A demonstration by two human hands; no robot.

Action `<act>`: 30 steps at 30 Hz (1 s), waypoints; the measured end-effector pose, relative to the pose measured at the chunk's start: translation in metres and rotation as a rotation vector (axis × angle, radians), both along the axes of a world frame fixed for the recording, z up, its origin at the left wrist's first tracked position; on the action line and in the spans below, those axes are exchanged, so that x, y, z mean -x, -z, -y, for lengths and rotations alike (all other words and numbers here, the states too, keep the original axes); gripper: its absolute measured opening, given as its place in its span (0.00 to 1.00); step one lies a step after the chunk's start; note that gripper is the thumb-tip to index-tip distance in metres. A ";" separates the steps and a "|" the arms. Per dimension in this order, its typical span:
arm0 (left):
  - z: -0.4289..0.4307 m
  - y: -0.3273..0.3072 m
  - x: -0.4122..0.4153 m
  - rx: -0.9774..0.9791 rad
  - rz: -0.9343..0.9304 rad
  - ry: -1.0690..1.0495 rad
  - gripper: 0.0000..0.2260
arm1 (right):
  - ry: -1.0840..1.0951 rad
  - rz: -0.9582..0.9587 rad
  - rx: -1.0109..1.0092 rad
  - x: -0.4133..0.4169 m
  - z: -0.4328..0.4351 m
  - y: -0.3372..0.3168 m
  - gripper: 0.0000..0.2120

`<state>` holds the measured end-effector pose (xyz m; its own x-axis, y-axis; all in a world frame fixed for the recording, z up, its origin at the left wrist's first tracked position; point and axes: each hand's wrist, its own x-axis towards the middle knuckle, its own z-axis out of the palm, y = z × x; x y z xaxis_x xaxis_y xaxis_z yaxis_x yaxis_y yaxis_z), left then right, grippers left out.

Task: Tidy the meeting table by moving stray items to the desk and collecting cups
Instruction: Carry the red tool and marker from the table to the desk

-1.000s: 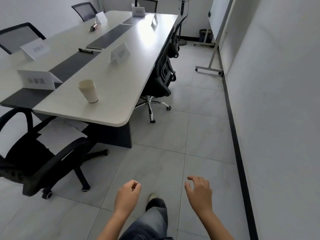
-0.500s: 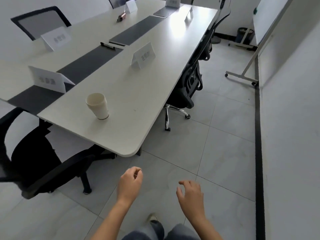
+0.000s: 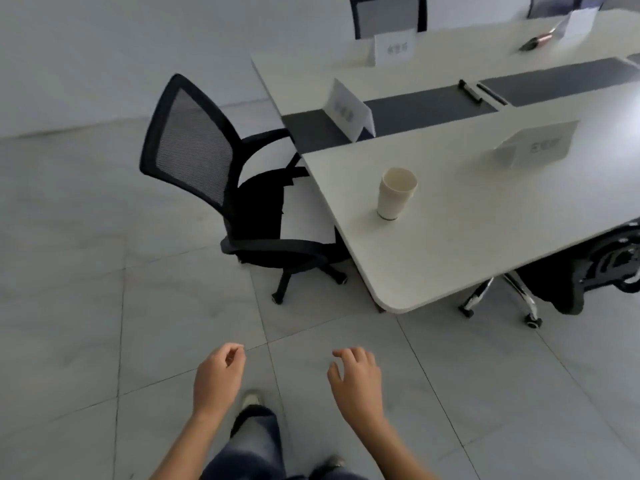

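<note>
The table (image 3: 467,244) has a chair (image 3: 207,161) at its end. The left hand (image 3: 216,379) and right hand (image 3: 356,379) hang short of the table, fingers loosely curled, empty. A cup (image 3: 396,192) stands upright near the table's end.

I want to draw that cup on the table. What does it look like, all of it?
The cup is off-white and looks like paper, taller than wide, widest at its open rim. A step below the rim hints at two cups nested. It stands upright near the rounded corner of the table. Only the table touches it.
</note>
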<state>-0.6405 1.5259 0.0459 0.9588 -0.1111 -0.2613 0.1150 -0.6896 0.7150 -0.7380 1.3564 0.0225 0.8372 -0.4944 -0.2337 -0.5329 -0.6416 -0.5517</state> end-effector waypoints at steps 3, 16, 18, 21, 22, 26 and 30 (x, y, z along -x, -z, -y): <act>-0.033 0.004 -0.026 0.030 0.013 -0.149 0.06 | -0.112 -0.017 0.027 -0.040 -0.021 -0.001 0.15; -0.246 -0.004 -0.235 0.121 0.101 -0.494 0.09 | -0.415 0.017 0.006 -0.296 -0.231 -0.014 0.15; -0.263 0.003 -0.258 0.128 0.048 -0.530 0.09 | -0.438 -0.008 0.021 -0.321 -0.248 -0.014 0.15; -0.273 0.013 -0.293 0.153 -0.010 -0.516 0.09 | -0.442 -0.063 0.042 -0.361 -0.259 -0.009 0.15; -0.274 0.015 -0.307 0.154 -0.025 -0.505 0.09 | -0.448 -0.078 0.047 -0.377 -0.262 -0.007 0.15; -0.286 0.022 -0.379 0.145 -0.004 -0.472 0.07 | -0.472 -0.082 0.032 -0.460 -0.279 0.000 0.15; -0.301 0.009 -0.472 0.097 0.080 -0.509 0.07 | -0.518 -0.023 0.013 -0.571 -0.303 -0.007 0.15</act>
<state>-0.1686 1.8274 0.0372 0.9145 0.3537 -0.1965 0.3603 -0.4908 0.7933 -0.1668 1.6594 0.0290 0.9676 -0.0192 -0.2519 -0.1555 -0.8311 -0.5339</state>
